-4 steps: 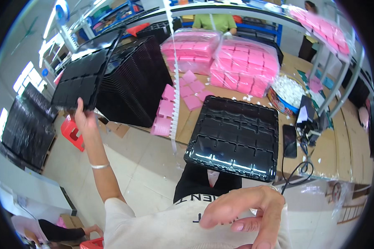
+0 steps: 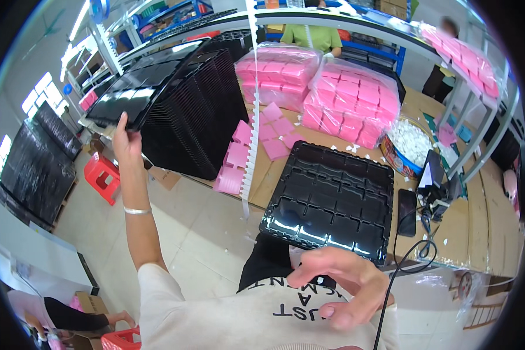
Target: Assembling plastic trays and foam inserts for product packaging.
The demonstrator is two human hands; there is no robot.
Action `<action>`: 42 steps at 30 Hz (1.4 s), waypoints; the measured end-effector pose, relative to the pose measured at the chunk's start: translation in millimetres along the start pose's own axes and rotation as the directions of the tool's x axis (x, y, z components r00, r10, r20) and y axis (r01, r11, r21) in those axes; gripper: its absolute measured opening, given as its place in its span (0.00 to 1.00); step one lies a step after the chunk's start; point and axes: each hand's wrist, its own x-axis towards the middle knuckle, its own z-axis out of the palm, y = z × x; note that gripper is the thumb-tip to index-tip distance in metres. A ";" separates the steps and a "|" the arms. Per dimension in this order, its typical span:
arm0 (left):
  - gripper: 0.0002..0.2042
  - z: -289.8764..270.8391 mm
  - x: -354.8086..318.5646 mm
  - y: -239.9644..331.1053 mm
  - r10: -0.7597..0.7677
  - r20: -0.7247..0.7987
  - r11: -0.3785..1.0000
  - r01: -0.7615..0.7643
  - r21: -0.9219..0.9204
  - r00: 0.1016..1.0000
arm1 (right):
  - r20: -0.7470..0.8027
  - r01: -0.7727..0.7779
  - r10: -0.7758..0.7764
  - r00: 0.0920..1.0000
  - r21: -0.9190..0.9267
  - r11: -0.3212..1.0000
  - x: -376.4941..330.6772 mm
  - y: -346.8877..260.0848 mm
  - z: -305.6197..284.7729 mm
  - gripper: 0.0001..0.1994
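Note:
At the left, my raised left hand (image 2: pixel 127 140) grips the near edge of a thin black plastic tray (image 2: pixel 125 96). That tray lies tilted across the top of a tall stack of black trays (image 2: pixel 189 114); whether it rests fully on them I cannot tell. Low in front of my shirt is my right hand (image 2: pixel 347 286), its fingers bent and apart, holding nothing. Beyond it, another black moulded tray (image 2: pixel 332 195) with compartments sits at the near edge of the cardboard-covered table (image 2: pixel 466 227).
Pink foam pads (image 2: pixel 277 131) lie beside the stack, before plastic-wrapped pink bundles (image 2: pixel 350 99). A round tin (image 2: pixel 408 146) of white bits and a phone (image 2: pixel 407 213) with a cable stand right. A white toothed strip (image 2: pixel 254 111) hangs down; a red stool (image 2: pixel 102 175) is left.
The tray in my left hand has tipped and come closer onto the stack's top. My right hand's fingers have spread further apart. The whole view has shifted slightly.

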 end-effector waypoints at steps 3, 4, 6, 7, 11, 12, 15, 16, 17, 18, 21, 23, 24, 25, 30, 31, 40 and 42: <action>0.09 19.9 6.5 -23.0 0.066 -0.062 0.993 -0.059 0.105 0.996 | -0.099 0.045 -0.049 0.994 -0.051 0.998 -4.8 16.6 -10.3 0.25; 0.10 33.2 7.1 -30.0 0.057 0.011 0.987 -0.058 0.148 0.998 | -0.129 0.009 -0.024 0.991 -0.115 0.993 -5.3 15.7 -11.1 0.24; 0.17 52.2 -4.8 -29.3 0.040 0.012 0.934 -0.042 0.356 0.999 | -0.215 -0.062 0.031 0.976 -0.141 0.988 -5.4 24.6 -14.4 0.18; 0.20 55.4 -3.2 -27.9 0.008 0.021 0.891 -0.017 0.454 1.000 | -0.215 -0.068 0.037 0.976 -0.140 0.988 -5.0 25.7 -14.7 0.18; 0.25 56.8 5.1 -22.3 0.042 0.044 0.728 -0.061 0.683 0.998 | -0.284 -0.192 0.148 0.947 -0.132 0.973 -2.9 30.7 -19.8 0.14; 0.25 58.2 6.5 -18.8 0.013 0.059 0.697 -0.052 0.715 0.998 | -0.304 -0.215 0.168 0.938 -0.128 0.968 -2.3 32.4 -21.0 0.14; 0.26 64.0 2.5 -17.8 0.011 0.071 0.598 -0.064 0.799 0.997 | -0.297 -0.230 0.184 0.937 -0.127 0.965 -3.7 41.7 -28.2 0.16; 0.26 65.1 -0.2 -17.0 -0.001 0.082 0.580 -0.066 0.812 0.997 | -0.293 -0.229 0.185 0.938 -0.122 0.966 -4.7 45.0 -30.7 0.16; 0.27 65.5 -1.5 -15.7 -0.014 0.093 0.562 -0.069 0.824 0.996 | -0.296 -0.225 0.185 0.937 -0.107 0.968 -5.9 48.1 -32.6 0.15; 0.28 62.9 0.2 -13.5 -0.020 0.088 0.521 -0.064 0.851 0.996 | -0.299 -0.222 0.186 0.936 -0.092 0.971 -6.7 50.6 -34.2 0.15; 0.28 49.7 -0.6 -12.7 -0.023 0.126 0.361 -0.109 0.926 0.992 | -0.308 -0.216 0.182 0.934 -0.079 0.973 -8.1 53.5 -36.7 0.15; 0.29 43.3 -4.7 -13.4 -0.053 0.138 0.371 -0.109 0.922 0.989 | -0.303 -0.225 0.190 0.934 -0.085 0.971 -9.3 57.3 -39.3 0.14; 0.29 42.1 -7.3 -14.5 -0.037 0.145 0.377 -0.120 0.918 0.989 | -0.305 -0.234 0.195 0.932 -0.096 0.967 -9.7 60.5 -40.7 0.14; 0.29 41.9 -9.8 -15.5 -0.020 0.151 0.383 -0.132 0.915 0.988 | -0.291 -0.235 0.201 0.935 -0.088 0.968 -10.1 63.8 -41.3 0.14; 0.25 36.4 -1.8 -16.4 -0.012 0.202 0.427 -0.178 0.887 0.979 | -0.286 -0.272 0.225 0.931 -0.135 0.953 -12.2 73.2 -45.1 0.16; 0.25 34.4 -0.4 -15.7 -0.002 0.193 0.424 -0.174 0.889 0.981 | -0.328 -0.317 0.257 0.909 -0.145 0.937 -11.7 74.3 -43.9 0.14; 0.24 20.4 18.5 -16.5 0.269 0.230 -0.017 -0.234 0.972 0.935 | -0.251 -0.359 0.302 0.920 -0.225 0.906 -9.5 92.1 -47.9 0.18; 0.23 31.7 5.4 -20.2 0.399 0.284 -0.196 -0.221 0.955 0.872 | -0.248 -0.353 0.294 0.923 -0.244 0.903 -8.6 96.5 -48.0 0.18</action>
